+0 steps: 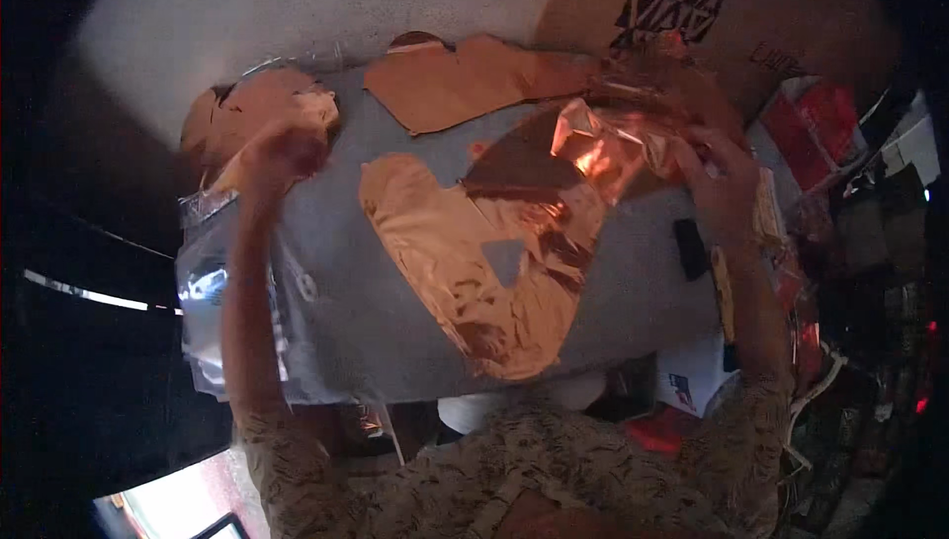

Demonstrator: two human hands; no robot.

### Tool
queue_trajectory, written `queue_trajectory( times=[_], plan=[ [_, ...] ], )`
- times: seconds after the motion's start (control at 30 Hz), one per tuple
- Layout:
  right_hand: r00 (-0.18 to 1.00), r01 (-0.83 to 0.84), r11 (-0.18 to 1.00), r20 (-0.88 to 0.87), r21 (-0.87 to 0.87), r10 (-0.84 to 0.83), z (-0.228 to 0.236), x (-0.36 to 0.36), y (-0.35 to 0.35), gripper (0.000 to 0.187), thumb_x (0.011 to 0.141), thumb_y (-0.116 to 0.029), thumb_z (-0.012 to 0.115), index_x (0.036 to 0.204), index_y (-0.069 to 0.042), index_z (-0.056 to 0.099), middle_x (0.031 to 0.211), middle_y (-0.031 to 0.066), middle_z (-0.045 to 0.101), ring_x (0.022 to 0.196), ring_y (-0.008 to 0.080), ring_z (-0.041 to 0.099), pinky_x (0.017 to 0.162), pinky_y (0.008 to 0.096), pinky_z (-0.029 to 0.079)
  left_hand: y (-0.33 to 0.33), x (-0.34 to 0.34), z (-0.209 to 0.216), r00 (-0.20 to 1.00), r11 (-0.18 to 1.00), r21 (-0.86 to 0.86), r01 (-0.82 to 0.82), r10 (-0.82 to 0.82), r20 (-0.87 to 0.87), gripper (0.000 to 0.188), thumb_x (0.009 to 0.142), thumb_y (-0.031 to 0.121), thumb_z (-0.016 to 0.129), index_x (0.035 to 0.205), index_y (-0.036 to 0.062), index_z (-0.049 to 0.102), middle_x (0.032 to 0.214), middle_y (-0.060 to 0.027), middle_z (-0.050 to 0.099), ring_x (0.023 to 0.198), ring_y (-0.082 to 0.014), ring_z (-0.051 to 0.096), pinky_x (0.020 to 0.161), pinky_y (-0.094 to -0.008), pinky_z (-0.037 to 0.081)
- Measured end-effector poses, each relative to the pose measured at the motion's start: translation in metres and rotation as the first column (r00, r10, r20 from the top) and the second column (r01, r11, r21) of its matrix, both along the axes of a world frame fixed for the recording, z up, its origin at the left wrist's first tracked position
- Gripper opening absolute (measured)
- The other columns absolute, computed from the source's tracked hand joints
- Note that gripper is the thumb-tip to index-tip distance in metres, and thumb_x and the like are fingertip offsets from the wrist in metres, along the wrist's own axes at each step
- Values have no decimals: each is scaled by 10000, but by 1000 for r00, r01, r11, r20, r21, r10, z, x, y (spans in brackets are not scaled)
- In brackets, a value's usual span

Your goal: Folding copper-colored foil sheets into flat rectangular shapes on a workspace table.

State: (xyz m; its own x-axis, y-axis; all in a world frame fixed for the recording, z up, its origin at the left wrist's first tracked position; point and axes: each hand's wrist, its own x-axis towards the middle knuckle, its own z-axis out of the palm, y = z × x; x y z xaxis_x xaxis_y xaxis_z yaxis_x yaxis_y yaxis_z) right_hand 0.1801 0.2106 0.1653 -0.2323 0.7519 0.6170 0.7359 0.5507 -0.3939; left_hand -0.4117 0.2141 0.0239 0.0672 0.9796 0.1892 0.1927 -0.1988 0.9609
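Observation:
A flat copper-coloured foil balloon with a small triangular hole lies across the middle of the grey table. At the upper right, my right hand is closed on the edge of a crumpled, shiny copper foil sheet, which partly covers the balloon's upper end. My left hand is smeared by motion at the upper left. It is nearest to a pile of copper foil pieces, and its fingers cannot be made out clearly.
Another flat copper foil piece lies along the table's far edge. Clear plastic wrapping hangs at the left edge of the grey table. A small black item is by my right forearm. A cardboard box stands behind; red packages are at right.

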Motion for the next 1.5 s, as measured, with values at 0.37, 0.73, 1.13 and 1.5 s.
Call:
queue_trajectory(
  times=[0.37,0.73,1.13,1.5],
  plan=[
    [818,-537,822,355,187,453,11,1,-94,190,841,-76,764,1015,-10,725,1048,121,727,881,253,694,783,388,546,-81,259,27,530,756,-408,511,96,842,879,935,745,509,1316,-43,588,1196,-190,698,1070,-275,703,871,-413,615],
    [761,-633,770,245,79,601,-143,12,-173,251,760,-63,762,1005,-29,718,1114,132,707,970,303,682,899,498,521,-44,239,-68,985,993,-27,-113,109,-132,364,933,322,735,1132,18,710,964,-67,734,886,-203,698,761,-382,568],
    [839,-515,857,194,-17,508,-193,-37,-193,445,861,-63,724,1299,-52,648,1049,142,724,957,305,701,918,468,508,-41,251,16,841,978,-75,-195,127,-526,411,933,322,737,1197,9,713,1073,-114,747,988,-162,680,825,-333,524],
    [837,-505,757,-23,-414,546,-143,-66,-138,529,959,-263,678,1426,-52,545,1342,194,606,1296,368,538,1130,471,372,-131,240,-70,294,827,495,-267,559,-775,732,998,379,591,1581,51,293,1637,-174,310,1481,-335,365,1169,-573,313]
  ],
)
